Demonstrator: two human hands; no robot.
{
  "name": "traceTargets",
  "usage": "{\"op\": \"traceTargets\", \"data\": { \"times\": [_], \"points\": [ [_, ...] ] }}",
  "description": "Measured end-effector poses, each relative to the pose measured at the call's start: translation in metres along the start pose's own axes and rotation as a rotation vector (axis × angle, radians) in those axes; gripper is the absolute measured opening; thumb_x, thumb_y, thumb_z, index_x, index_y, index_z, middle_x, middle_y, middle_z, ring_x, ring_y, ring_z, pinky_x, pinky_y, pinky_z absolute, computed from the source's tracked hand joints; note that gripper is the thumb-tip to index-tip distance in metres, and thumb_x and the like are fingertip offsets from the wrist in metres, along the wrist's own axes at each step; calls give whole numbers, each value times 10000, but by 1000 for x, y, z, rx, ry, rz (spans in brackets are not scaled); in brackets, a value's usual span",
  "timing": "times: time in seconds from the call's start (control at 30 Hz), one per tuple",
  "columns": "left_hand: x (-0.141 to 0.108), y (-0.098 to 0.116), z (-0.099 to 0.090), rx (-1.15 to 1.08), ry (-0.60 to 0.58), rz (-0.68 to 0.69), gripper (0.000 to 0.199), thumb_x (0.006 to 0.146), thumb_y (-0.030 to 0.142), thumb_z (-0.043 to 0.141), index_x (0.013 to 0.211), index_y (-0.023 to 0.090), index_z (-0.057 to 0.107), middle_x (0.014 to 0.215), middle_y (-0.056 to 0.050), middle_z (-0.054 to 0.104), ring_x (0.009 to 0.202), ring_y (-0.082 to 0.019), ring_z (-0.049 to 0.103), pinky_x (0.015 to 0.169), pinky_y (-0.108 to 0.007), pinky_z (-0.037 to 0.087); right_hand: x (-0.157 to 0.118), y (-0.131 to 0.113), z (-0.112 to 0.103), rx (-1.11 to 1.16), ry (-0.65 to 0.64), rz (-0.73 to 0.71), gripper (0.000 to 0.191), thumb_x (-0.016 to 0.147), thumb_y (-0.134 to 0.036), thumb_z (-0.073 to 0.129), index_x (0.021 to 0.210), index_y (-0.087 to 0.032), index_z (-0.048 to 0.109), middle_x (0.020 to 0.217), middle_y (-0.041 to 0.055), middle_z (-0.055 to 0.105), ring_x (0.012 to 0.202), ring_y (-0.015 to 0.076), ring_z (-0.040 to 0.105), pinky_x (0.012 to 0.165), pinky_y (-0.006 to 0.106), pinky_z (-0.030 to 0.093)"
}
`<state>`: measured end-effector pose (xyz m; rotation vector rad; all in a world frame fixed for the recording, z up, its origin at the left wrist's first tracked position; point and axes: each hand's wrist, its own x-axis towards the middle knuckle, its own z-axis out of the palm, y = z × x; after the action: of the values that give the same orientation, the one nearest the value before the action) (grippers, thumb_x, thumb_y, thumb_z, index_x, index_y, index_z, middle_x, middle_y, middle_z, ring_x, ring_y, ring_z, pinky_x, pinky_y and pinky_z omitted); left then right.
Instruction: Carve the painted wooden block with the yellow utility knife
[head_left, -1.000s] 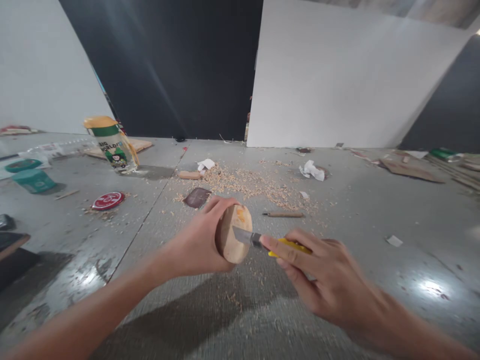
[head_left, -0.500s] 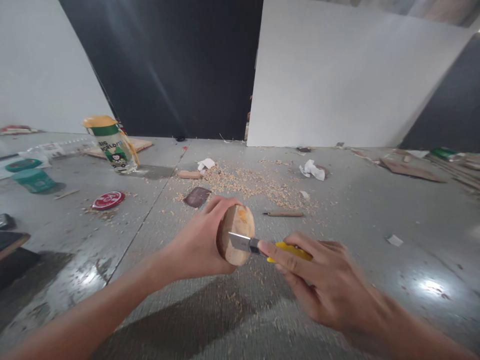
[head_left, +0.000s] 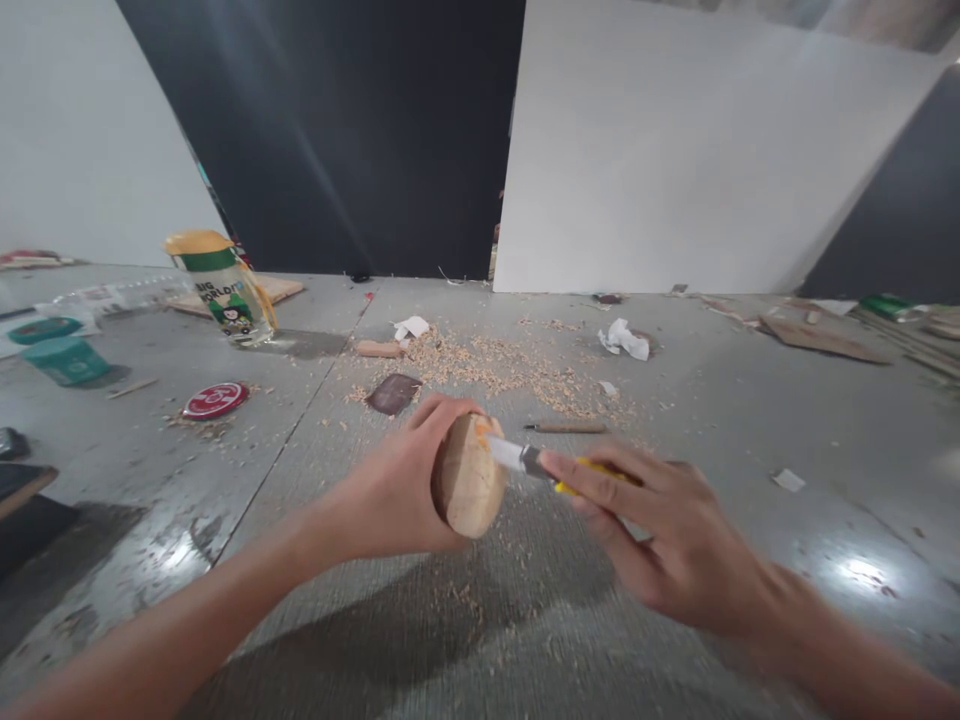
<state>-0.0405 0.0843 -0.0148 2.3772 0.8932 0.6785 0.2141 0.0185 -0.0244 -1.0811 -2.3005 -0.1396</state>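
A round piece of wood (head_left: 471, 490) is gripped from its left side by my left hand (head_left: 397, 480), with the pale flat face turned to the right. An orange mark shows near the top of that face. My right hand (head_left: 645, 520) is wrapped around a yellow and black utility knife (head_left: 532, 461). Its wide blade lies at the upper part of the wooden face, by the orange mark; I cannot tell if it is cutting in. Beyond the hands, a thin carving tool (head_left: 566, 428) rests on the floor.
Wood shavings (head_left: 487, 362) are scattered ahead, near crumpled tissue (head_left: 624, 340), a small wood block (head_left: 380, 349) and a dark brown sandpaper-like piece (head_left: 394, 394). Leftward stand a yellow-lidded bottle (head_left: 225, 290), a red round lid (head_left: 216, 401) and a teal container (head_left: 67, 360). Panels stand behind.
My right hand has shifted the knife up and a little to the right, from the middle of the wooden face to its upper part. My left hand has barely moved.
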Motion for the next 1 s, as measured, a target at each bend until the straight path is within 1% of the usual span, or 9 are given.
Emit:
{"op": "traceTargets", "data": {
  "times": [0.1,0.2,0.4,0.6,0.7,0.77,0.83,0.9,1.0],
  "points": [
    [1,0,0,-15,-14,10,727,556,184,701,1212,230,390,1164,-62,481,1028,-238,509,889,-389,460,-2,-13,1,25,-90,-25,422,961,-175,463,1369,-265,521,783,-6,551,590,112,521,544,256,408],
    [0,1,-1,-15,-24,6,735,552,179,696,1215,235,384,1154,-63,476,1022,-243,505,872,-393,465,-2,-18,2,14,-106,-34,415,952,-166,458,1350,-244,543,763,-7,528,582,115,509,519,253,379],
    [1,2,-2,-24,-30,-6,754,539,176,702,1219,239,382,1199,-76,466,1048,-262,506,885,-420,465,-3,-14,5,-54,-57,-76,449,931,-156,484,1360,-277,536,759,-12,526,548,108,477,509,253,362],
    [0,-1,-2,-51,-13,8,751,534,187,720,1212,239,401,1193,-72,483,1038,-260,515,879,-405,466,-5,-6,7,-152,-6,-108,445,923,-174,491,1339,-311,567,774,0,571,529,116,489,484,252,364],
    [-2,-1,-3,-49,-30,25,763,542,201,729,1226,245,396,1200,-77,486,1035,-258,517,871,-397,468,-1,7,2,-167,49,-50,434,927,-152,477,1332,-269,580,858,18,637,556,104,540,493,242,391],
    [-2,-1,-3,-41,-42,38,784,543,220,742,1241,247,386,1205,-82,484,1047,-263,511,873,-399,469,2,16,-2,-168,101,20,396,936,-145,479,1306,-220,598,908,34,659,608,103,579,506,234,405],
    [-2,-2,-3,-38,-44,45,789,550,235,746,1247,248,378,1212,-87,477,1057,-268,506,878,-405,469,4,19,-6,-148,117,50,377,941,-138,484,1295,-197,600,934,46,661,674,112,605,542,234,430],
    [-1,-2,-2,-47,-43,53,787,562,239,741,1253,250,364,1219,-91,465,1057,-267,504,881,-407,469,3,14,-6,-92,88,33,394,941,-130,481,1316,-204,577,933,44,653,696,114,605,562,236,442],
    [0,-3,-2,-67,-39,59,766,571,216,728,1245,250,364,1208,-86,460,1048,-255,501,880,-396,470,0,0,-2,-19,0,-18,414,952,-161,475,1352,-245,543,854,15,619,636,111,572,545,240,431]
  ]
}}
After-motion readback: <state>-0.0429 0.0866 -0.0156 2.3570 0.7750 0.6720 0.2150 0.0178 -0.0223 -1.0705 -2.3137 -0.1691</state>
